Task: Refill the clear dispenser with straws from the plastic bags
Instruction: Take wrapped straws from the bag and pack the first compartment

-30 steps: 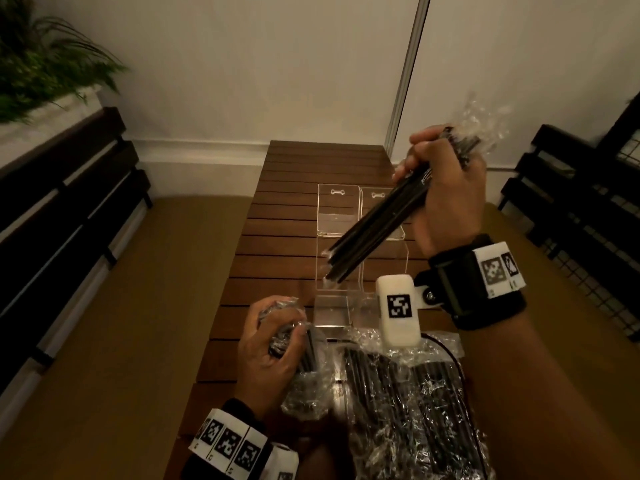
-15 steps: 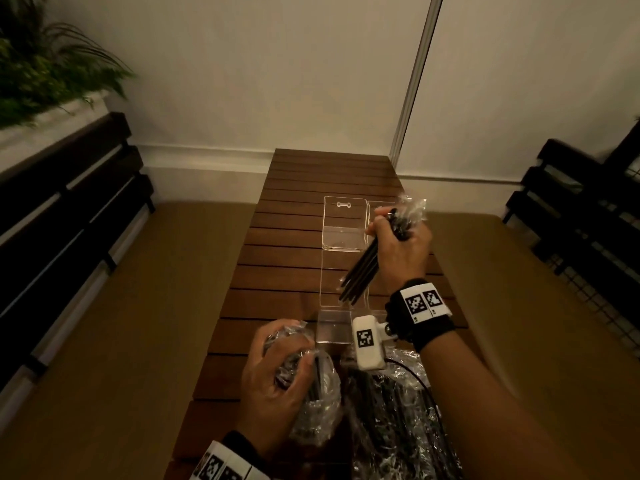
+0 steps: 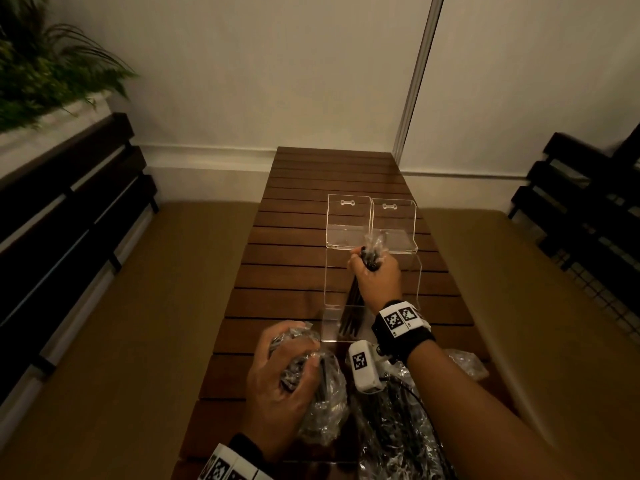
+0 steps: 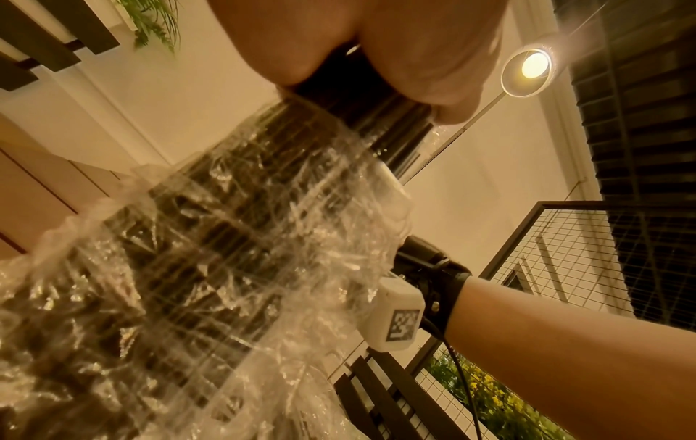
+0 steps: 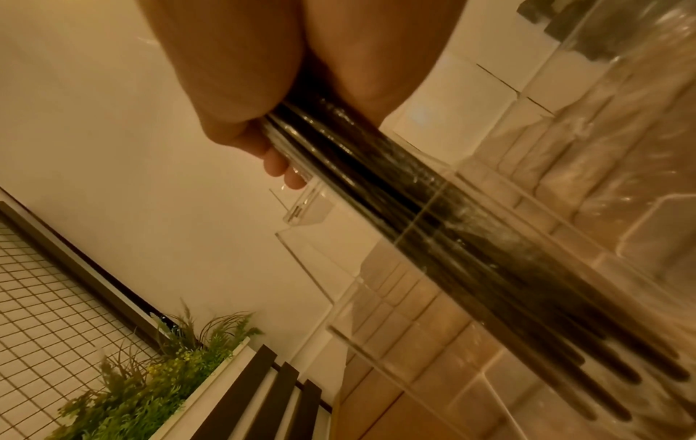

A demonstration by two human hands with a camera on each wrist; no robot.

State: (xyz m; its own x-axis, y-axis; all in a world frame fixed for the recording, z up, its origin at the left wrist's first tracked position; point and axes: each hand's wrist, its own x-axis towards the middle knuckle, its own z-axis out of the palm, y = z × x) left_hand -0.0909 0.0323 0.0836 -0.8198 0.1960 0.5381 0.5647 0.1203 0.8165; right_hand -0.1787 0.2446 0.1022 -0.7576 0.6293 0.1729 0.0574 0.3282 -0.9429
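Note:
A clear acrylic dispenser [image 3: 337, 285] with two open-topped compartments stands on the slatted wooden table [image 3: 298, 188]. My right hand [image 3: 375, 275] grips a bundle of black wrapped straws [image 3: 352, 313] whose lower ends reach down inside the dispenser. In the right wrist view the straw bundle [image 5: 433, 232] runs from my fist into the dispenser [image 5: 376, 342]. My left hand [image 3: 280, 379] clutches the crumpled top of a plastic bag of black straws [image 3: 322, 417] at the near table end. The left wrist view shows that bag [image 4: 211, 238] below my closed fingers.
More crinkled plastic bags of straws [image 3: 401, 438] lie under my right forearm. Dark slatted benches [image 3: 69, 216] stand to the left, and another bench [image 3: 588, 209] to the right. A potted plant [image 3: 41, 74] sits at top left. White walls close the far end.
My right hand has come down from high on the right and lowered the straw bundle into the dispenser. The left hand has kept its hold on the bag.

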